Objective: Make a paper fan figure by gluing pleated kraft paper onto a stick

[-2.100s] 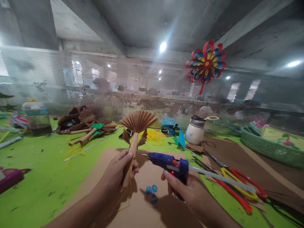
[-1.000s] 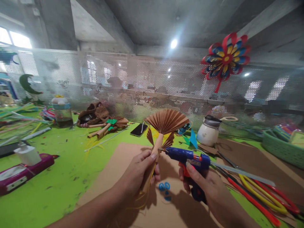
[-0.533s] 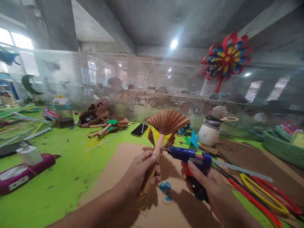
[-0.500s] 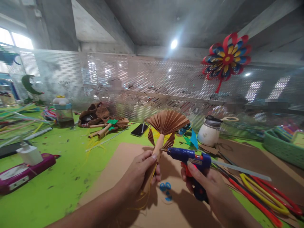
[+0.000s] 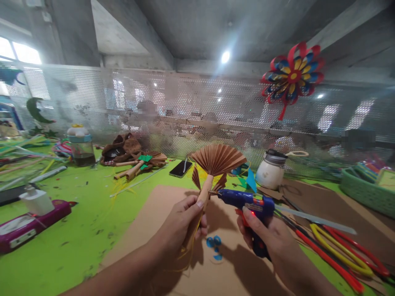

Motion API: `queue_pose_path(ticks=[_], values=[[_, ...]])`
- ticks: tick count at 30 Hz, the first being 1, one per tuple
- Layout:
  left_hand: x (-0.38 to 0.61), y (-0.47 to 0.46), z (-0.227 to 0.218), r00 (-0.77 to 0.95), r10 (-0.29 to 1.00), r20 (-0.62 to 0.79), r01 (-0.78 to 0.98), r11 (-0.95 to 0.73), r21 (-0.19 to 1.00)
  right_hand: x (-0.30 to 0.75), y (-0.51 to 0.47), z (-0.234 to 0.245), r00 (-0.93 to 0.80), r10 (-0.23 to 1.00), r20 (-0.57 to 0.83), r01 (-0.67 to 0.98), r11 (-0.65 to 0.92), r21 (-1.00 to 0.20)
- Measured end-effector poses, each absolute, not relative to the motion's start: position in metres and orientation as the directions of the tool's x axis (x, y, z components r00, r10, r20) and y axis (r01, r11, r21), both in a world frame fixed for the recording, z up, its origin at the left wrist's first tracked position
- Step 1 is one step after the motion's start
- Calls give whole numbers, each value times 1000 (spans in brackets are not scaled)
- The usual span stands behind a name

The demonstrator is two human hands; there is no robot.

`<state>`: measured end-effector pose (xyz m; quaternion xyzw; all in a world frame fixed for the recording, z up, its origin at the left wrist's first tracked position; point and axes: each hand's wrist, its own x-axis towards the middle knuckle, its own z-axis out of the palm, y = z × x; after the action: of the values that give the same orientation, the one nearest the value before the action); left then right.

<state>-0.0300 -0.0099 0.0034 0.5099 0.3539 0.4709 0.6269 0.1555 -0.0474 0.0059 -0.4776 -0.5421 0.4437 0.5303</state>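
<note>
Between the thumb and fingers of my left hand (image 5: 187, 218) is a brown paper figure (image 5: 206, 187), a rolled tube topped by a pleated fan, with smaller pleated pieces at its sides and yellow strands hanging below. My right hand (image 5: 267, 236) is wrapped round a blue glue gun (image 5: 245, 200) with a red-orange trigger and a glowing red light. Its nozzle points left and meets or nearly meets the tube's right side. A clear glue stick (image 5: 317, 220) juts from its rear. Under the hands, small blue paper pieces (image 5: 215, 246) lie on a brown sheet (image 5: 160, 209).
A purple power strip (image 5: 33, 230) with a white plug sits at left. Further back are a jar (image 5: 82, 150), another paper figure (image 5: 135, 168), a phone (image 5: 181, 168) and a white pot (image 5: 270, 170). Red and yellow pipes (image 5: 342, 250) and a green basket (image 5: 368, 189) are at right.
The glue gun has tipped very slightly, its nozzle a little higher along the tube. The paper figure stays almost still in my left hand. The whole view has shifted slightly.
</note>
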Motion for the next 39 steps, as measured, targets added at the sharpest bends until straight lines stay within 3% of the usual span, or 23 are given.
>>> queue_pose_path(ticks=[7, 20, 31, 39], values=[[-29, -11, 4, 305, 951, 39, -211, 28, 977, 156, -47, 3, -41, 984, 172, 168, 176, -970], [-31, -6, -1, 342, 939, -18, -248, 108, 963, 159, -43, 2, 38, 988, 150, 20, 149, -989], [-30, -7, 4, 300, 954, -11, -251, 90, 964, 156, -45, 0, -41, 989, 144, 100, 148, -984], [-29, -8, -2, 366, 931, -5, -197, 83, 977, 157, -46, 4, -9, 988, 152, 146, 152, -978]])
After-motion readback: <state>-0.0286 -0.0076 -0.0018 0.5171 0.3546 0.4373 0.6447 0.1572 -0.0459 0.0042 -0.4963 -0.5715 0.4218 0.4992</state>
